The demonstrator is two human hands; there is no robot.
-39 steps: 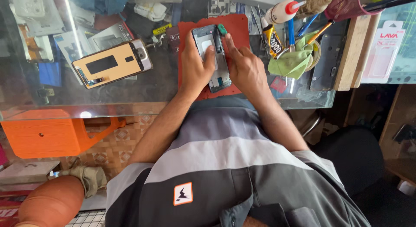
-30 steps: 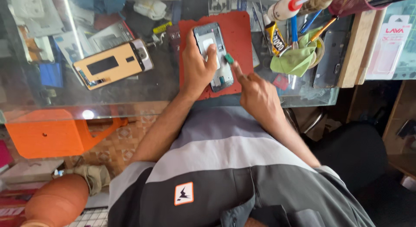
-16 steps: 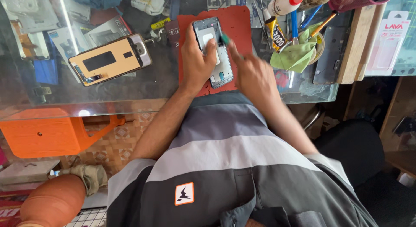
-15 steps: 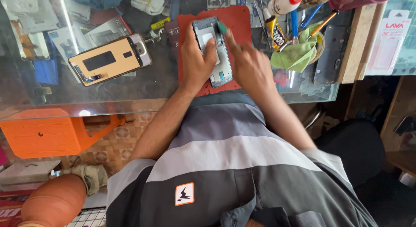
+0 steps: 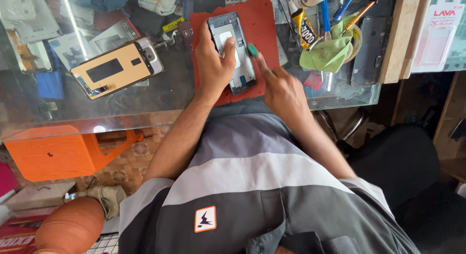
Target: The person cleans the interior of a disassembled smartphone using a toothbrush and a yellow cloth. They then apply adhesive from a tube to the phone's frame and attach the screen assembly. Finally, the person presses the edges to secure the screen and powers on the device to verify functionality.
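The phone frame (image 5: 232, 52) lies on the red mat (image 5: 264, 26), with its long axis running from about 12 o'clock to 6 o'clock, slightly tilted so that the far end leans toward 11. It is an opened grey shell, inner side up, with a pale patch near its top.

The left hand (image 5: 213, 65) rests on the frame's left edge and holds it down; the thumb lies across the inside and the fingers wrap the far side, so this hand is closed around the frame. It is the nearer hand, in full contact.

The right hand (image 5: 281, 91) is at about 4 o'clock from the frame, just beside its right edge. Its fingers are pinched on a small green pick (image 5: 253, 50), which points toward 11 o'clock and touches or nearly touches the frame's right edge; I cannot tell which.

The mat lies on a glass table (image 5: 170, 96). At 9 o'clock from the frame, well apart, lies a gold phone back (image 5: 116, 67). At 3 o'clock are a green cloth (image 5: 327, 52), a glue tube (image 5: 305, 27) and some pens and tools, near the mat. A dark phone (image 5: 369, 50) lies further right, beside a wooden block (image 5: 399, 35). Under the glass is an orange stool (image 5: 63, 152), and a black chair (image 5: 403, 162) stands at the person's right.
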